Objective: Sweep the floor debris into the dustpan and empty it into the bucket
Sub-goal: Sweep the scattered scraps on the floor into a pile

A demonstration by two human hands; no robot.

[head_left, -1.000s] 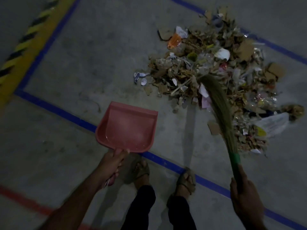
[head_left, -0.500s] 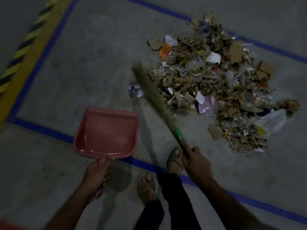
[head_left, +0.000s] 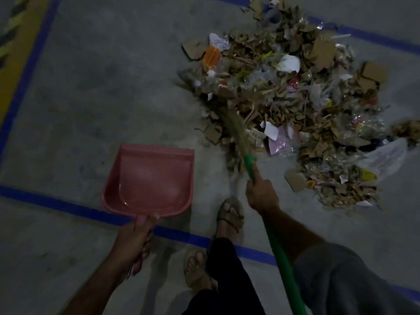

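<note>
A pink dustpan [head_left: 150,180] is held low over the grey floor, mouth facing away from me, with nothing in it. My left hand [head_left: 134,237] grips its handle from behind. A broom [head_left: 236,130] with straw bristles and a green handle reaches into the left edge of a big debris pile [head_left: 295,105] of cardboard scraps, dry leaves, paper and plastic. My right hand [head_left: 261,192] grips the green handle just below the bristles. The pile lies right of the dustpan, a short gap between them. No bucket is in view.
Blue tape lines [head_left: 68,205] box the floor area. A yellow and black hazard stripe [head_left: 9,53] runs along the far left. My sandalled feet [head_left: 229,217] stand between the dustpan and the pile, on the blue line.
The broom swung from the pile's right side to its left edge and now digs into it. My right hand slid up the handle, and I stepped closer. The dustpan stays in my left hand.
</note>
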